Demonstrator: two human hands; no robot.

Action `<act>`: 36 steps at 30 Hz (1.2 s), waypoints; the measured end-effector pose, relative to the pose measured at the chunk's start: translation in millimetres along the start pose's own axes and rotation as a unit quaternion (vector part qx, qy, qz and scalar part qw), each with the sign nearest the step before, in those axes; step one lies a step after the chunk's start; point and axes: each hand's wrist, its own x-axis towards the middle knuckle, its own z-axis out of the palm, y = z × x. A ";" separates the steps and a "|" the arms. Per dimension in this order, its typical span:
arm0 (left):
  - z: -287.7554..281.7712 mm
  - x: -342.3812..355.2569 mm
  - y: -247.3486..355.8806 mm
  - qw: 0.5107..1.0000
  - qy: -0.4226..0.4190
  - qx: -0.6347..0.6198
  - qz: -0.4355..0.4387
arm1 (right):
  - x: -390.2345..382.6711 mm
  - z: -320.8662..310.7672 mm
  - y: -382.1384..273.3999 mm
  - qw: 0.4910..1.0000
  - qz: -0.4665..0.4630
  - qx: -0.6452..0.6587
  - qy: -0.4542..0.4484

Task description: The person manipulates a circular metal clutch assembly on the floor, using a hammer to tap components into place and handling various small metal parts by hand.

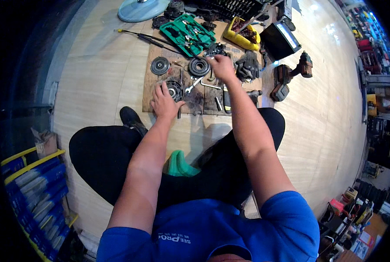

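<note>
The person's left hand (163, 102) is lying spread over the near-left side of a round metal housing (175, 91), fingers loosely bent across its edge and thumb stretched out beside it, pressing on it rather than gripping around it. The housing is resting on the left part of a wooden board (209, 102) on the floor. It is looking stiff and probably heavy for its size, with a dark, perhaps greasy surface that could be slippery; its outer rim is offering the surest hold, gripped from opposite sides. The right hand (223, 69) is hovering or resting with curled fingers just beside a grooved pulley (199, 67); whether it is holding anything is impossible to tell. That pulley is seeming equally rigid and dense, best taken by its rim. Between the hands, a wrench (193, 85) and a bent key (211, 85) are lying. Farther out, a flat disc (160, 66), dark gloves (248, 67), a green case (187, 21) and a yellow container (249, 45) are sitting.
</note>
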 end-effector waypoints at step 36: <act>-278.9 27.4 66.2 0.944 -0.005 0.056 0.326 | -56.5 65.5 145.2 0.890 0.115 -0.369 -0.241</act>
